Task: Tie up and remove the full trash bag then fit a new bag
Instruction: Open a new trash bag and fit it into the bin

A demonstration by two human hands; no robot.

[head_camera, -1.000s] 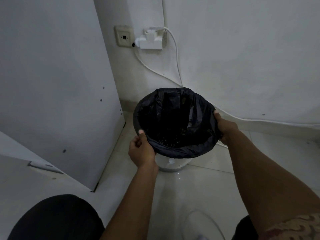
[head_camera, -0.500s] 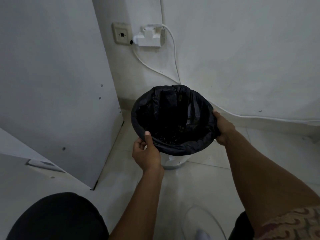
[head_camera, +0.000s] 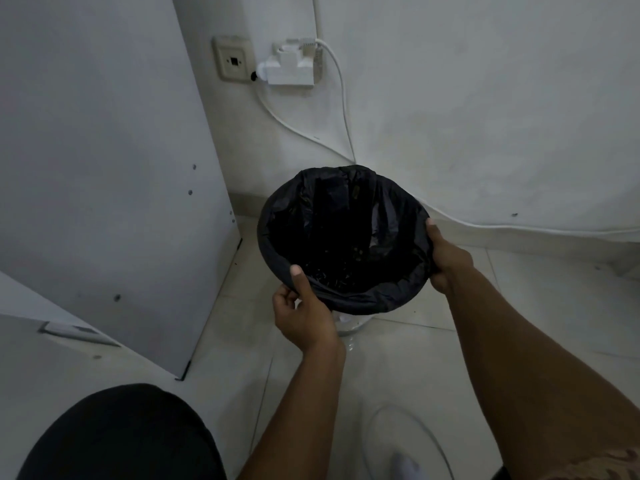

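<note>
Likely a home room corner: pale floor tiles (head_camera: 519,306), wall socket (head_camera: 232,61) with plug adapter (head_camera: 291,69), white cabinet side (head_camera: 104,168).

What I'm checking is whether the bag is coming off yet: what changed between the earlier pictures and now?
The left hand slid slightly right along the near rim of the black trash bag, thumb now lying over its folded edge. The right hand still grips the right rim; the bag stays folded over the bin, nothing let go.

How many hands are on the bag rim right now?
2. The left hand pinches the near-left rim of the bag, thumb on top; the right hand holds its right rim. Neither is hidden.
</note>
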